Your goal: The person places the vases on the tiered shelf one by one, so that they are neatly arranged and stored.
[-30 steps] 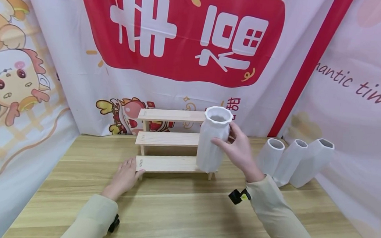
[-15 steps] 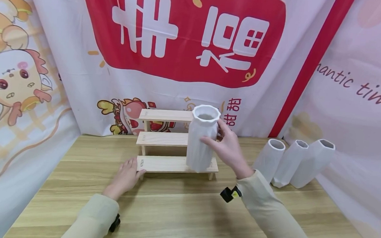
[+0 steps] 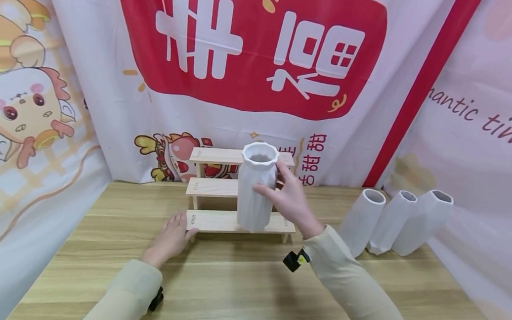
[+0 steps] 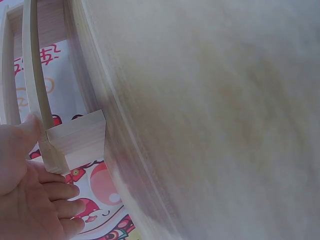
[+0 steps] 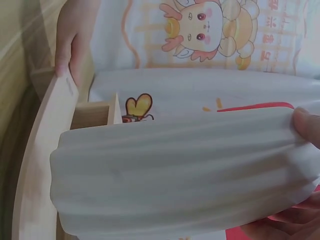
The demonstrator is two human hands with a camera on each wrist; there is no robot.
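My right hand [image 3: 291,197] grips a white fluted vase [image 3: 255,199] near its scalloped neck, thumb on the front and fingers behind. The vase stands upright in front of the three-tier wooden display stand [image 3: 211,220], its base over the lowest shelf; whether it touches the board cannot be told. In the right wrist view the ribbed vase [image 5: 175,170] fills the middle, base toward the shelf board [image 5: 37,160]. My left hand [image 3: 170,238] holds the left end of the lowest shelf. The left wrist view has that hand [image 4: 30,195] with thumb and fingers either side of the board's end.
Three more white vases stand close together on the right: a round-mouthed one [image 3: 363,222], a narrow faceted one [image 3: 392,223] and a wider faceted one [image 3: 423,224]. A printed cloth [image 3: 242,104] hangs behind the stand. The wood-grain table [image 3: 238,287] spreads in front.
My right hand has carried the vase leftward along the lowest shelf, from its right end to right of the middle. My left hand keeps its place on the stand.
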